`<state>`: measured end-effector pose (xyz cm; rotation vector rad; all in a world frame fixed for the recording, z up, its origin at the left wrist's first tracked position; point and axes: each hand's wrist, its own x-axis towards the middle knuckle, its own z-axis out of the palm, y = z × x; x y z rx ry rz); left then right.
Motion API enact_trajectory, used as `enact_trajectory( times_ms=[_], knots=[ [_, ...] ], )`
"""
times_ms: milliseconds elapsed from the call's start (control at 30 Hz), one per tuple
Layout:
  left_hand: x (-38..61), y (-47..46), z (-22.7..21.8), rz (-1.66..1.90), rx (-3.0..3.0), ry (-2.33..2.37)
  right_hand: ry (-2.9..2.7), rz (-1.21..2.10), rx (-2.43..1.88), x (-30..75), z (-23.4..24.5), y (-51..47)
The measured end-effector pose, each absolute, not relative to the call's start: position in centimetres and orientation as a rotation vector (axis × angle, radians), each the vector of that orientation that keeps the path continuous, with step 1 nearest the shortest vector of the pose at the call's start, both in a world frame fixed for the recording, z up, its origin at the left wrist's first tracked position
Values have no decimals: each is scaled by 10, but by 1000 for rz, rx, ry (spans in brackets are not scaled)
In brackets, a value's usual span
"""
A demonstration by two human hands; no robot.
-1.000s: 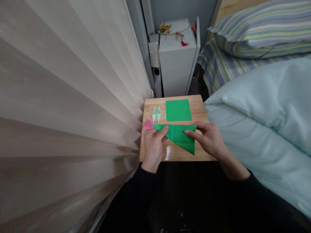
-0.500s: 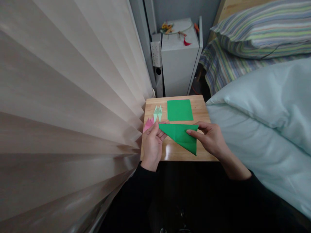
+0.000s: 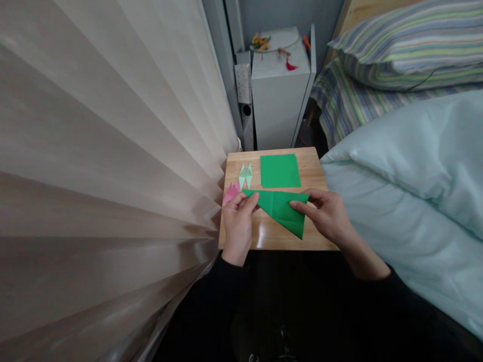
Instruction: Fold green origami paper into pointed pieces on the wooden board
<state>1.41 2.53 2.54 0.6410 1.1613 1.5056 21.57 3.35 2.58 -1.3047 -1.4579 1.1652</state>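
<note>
Remotely, I pinch folded green paper (image 3: 282,208) by its ends, left hand (image 3: 239,221) and right hand (image 3: 327,213); apparently mid-fold, the next crease likely calls for aligned edges.

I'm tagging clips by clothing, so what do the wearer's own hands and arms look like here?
Both the left hand and the right hand are bare, with no gloves, rings or watch visible. The left sleeve and right sleeve are black, with no markings visible; the right one leaves some forearm uncovered.
</note>
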Motion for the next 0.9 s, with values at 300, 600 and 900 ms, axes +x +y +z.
enact_trajectory(
  times_ms=[300, 600, 900],
  knots=[
    [6, 25, 26, 1348, 813, 1272, -1753, 1284, -1271, 208, 29, 31],
    [25, 14, 33, 983, 1082, 1162, -1611, 1200, -1128, 201, 35, 28],
    [24, 17, 27, 984, 1133, 1135, -1587, 1058, -1119, 199, 34, 26]
  ],
)
